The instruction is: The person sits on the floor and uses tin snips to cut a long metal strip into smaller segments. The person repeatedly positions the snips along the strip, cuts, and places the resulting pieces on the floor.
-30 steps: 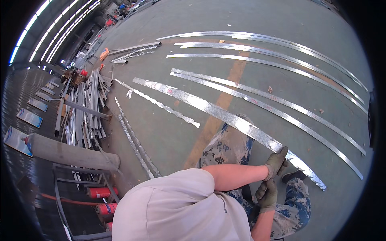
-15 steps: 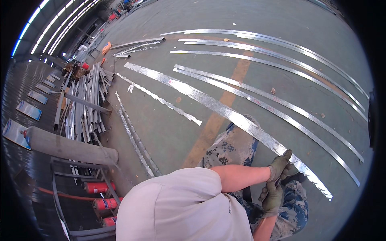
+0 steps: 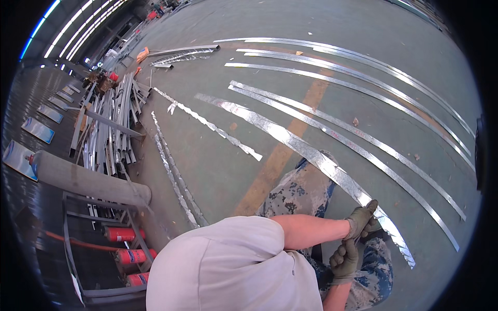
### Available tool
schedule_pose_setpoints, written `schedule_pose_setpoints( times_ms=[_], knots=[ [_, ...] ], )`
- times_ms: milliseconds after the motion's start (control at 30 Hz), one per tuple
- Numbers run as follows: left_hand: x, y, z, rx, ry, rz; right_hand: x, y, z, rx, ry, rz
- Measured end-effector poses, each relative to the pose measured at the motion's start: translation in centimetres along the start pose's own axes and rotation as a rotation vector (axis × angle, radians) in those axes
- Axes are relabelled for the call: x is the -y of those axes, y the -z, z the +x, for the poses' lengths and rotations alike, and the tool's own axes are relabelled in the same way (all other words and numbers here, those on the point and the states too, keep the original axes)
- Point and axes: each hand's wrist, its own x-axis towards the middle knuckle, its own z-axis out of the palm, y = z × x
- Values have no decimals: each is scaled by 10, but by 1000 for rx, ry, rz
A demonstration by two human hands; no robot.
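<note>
My left hand [image 3: 361, 218], in a green work glove, is closed around a long, shiny sheet-metal strip [image 3: 290, 141] near its lower right end. Beyond that hand, the strip's end [image 3: 403, 248] shows a jagged, notched edge. Just below, my gloved right hand [image 3: 345, 263] is curled into a fist close to the left wrist. Something small and dark shows between the two hands, but what the right fingers hold is hidden. The strip passes over my camouflage-clad knee [image 3: 303, 189].
Several flat metal strips [image 3: 342, 136] lie on the green floor to the right. Curled jagged offcuts [image 3: 212, 127] lie at left, near a pile of metal profiles [image 3: 116, 122]. A grey gas cylinder [image 3: 91, 179] and red fire extinguishers [image 3: 124, 234] stand left.
The held strip has shifted lower right, its far end nearer me and its jagged end lower. My right hand has turned and dropped slightly. My left hand has kept its grip.
</note>
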Motion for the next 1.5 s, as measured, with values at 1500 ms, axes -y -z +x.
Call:
schedule_pose_setpoints(
  times_ms=[1500],
  knots=[
    [-54, 84, -4, 98, -511, -9, -1, -42, 7, -423, 122, -404]
  ],
)
